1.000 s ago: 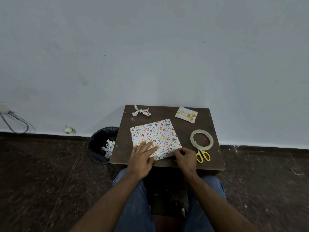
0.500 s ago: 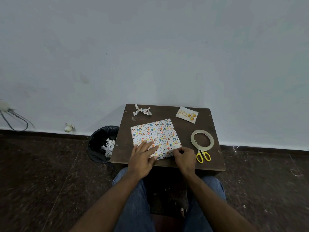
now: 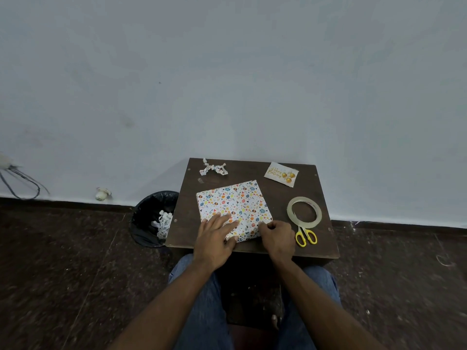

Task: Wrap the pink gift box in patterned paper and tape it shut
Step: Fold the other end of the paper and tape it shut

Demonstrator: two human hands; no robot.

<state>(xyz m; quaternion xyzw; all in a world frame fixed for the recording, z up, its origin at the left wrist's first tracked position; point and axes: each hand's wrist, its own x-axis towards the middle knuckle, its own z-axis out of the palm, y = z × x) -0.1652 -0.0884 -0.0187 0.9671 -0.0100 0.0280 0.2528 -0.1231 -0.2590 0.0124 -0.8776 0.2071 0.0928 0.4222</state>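
Lying flat near the desk's (image 3: 326, 238) front edge, the gift box (image 3: 233, 205) is fully covered in white paper printed with colourful eggs and hearts. The left hand (image 3: 214, 238) presses on it with spread fingers; the right hand (image 3: 278, 236) pinches its front right corner.

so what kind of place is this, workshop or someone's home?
Probably a plain room at home, not a workshop: a small dark wooden table pushed against a bare painted wall, a speckled stone floor, and a black bin holding paper scraps beside the table.
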